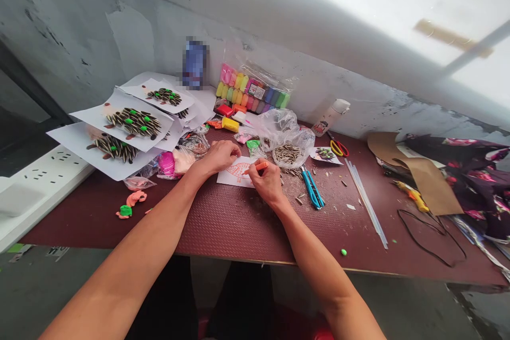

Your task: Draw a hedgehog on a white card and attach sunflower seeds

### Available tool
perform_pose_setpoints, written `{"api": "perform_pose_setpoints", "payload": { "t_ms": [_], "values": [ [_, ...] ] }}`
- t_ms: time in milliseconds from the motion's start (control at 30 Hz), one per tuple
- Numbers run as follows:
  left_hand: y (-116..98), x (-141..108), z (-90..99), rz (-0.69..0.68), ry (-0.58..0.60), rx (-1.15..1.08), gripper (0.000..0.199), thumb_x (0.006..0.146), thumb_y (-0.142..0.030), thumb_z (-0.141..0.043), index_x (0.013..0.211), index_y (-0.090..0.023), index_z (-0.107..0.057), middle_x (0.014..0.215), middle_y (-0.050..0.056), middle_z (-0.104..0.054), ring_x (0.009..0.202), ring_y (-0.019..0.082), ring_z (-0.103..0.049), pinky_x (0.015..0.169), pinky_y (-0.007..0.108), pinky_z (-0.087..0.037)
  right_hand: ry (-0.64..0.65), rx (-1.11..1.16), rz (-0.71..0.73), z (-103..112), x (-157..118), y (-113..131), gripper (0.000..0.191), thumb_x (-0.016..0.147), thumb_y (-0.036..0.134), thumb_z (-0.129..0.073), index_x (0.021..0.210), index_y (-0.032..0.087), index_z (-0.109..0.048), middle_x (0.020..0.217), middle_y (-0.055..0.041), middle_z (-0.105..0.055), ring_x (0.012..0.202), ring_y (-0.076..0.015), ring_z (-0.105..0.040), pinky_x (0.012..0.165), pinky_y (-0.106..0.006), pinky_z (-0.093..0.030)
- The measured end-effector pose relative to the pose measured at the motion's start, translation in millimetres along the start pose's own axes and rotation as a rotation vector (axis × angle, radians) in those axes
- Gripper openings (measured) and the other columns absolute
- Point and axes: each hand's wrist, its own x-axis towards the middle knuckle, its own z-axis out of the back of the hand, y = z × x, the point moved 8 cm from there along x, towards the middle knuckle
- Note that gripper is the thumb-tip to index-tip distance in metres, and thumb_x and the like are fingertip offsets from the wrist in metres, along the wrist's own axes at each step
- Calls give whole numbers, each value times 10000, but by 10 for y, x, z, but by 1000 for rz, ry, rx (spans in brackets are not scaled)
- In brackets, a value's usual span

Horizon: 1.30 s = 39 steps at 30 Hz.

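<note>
While a bag of modelling clay (251,93), a bag of striped seed shells (287,155), a blue-handled tool (313,187) and red-handled scissors (338,147) lay about the maroon counter (239,228), a paper sheet (239,172) bearing an orange line drawing sat near its middle, just left of the shells. Left hand (217,156), fingers loosely curled, rested on the sheet's upper left corner; right hand (268,183), closed, gripped an orange marker (260,167), tip at the paper.

Maroon plywood tabletop (235,228) with paper sheets (233,180), scissors (338,147), clay scraps (131,204)
</note>
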Motion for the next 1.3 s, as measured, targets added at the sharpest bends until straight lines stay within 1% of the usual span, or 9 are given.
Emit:
{"api": "perform_pose_setpoints", "payload": {
  "t_ms": [100,233,400,567,733,1000,1167,1300],
  "values": [
    [8,3,-1,-2,-3,-7,314,843,-179,-553,1006,-230,-816,1116,76,-795,1067,285,-709,956,395,-497,-5,-9,-5,8,1,-8,274,847,309,-515,589,228,-470,541,14,-572,480,-110,-472,523,-245,-351],
    [4,2,0,-1,-1,-8,311,846,-177,-556,1016,-210,-815,1116,87,-795,1063,295,-710,946,400,-501,9,3,-4,-3,-2,2,273,849,311,-510,592,226,-480,562,3,-599,489,-113,-489,521,-245,-353],
    [-9,-1,-1,-5,8,12,316,853,-186,-548,1026,-221,-810,1120,71,-799,1060,273,-712,946,378,-498,-2,3,16,-4,-4,42,285,835,335,-498,575,229,-449,530,13,-564,477,-103,-442,520,-245,-331],
    [-1,1,-2,-11,-7,21,312,847,-188,-551,1012,-231,-812,1103,57,-806,1047,262,-715,940,361,-500,6,-3,9,-7,-2,33,290,835,348,-483,572,227,-469,533,7,-570,478,-105,-439,516,-246,-323],
    [4,3,-5,-9,-2,23,325,842,-175,-549,1028,-225,-810,1115,61,-803,1055,268,-714,952,376,-499,4,-2,-3,-2,0,10,275,826,349,-485,578,232,-467,495,22,-517,462,-107,-431,508,-246,-314],
    [-16,-9,9,2,5,27,322,850,-176,-548,1030,-218,-812,1116,70,-801,1067,276,-712,962,392,-498,3,21,0,-1,1,15,277,829,344,-490,578,226,-481,510,22,-523,466,-105,-438,514,-248,-318],
    [-12,-9,9,1,5,16,330,843,-176,-548,1031,-219,-816,1102,73,-803,1044,275,-717,949,382,-504,7,7,0,-8,-10,44,292,830,334,-497,563,217,-514,502,36,-478,475,-99,-410,520,-247,-314],
    [-10,-6,10,0,7,12,322,845,-174,-554,1030,-221,-814,1113,70,-801,1049,269,-715,949,374,-499,20,27,-11,-21,-20,31,284,839,331,-502,582,214,-535,526,28,-520,488,-102,-410,513,-245,-309]
  ]
}}
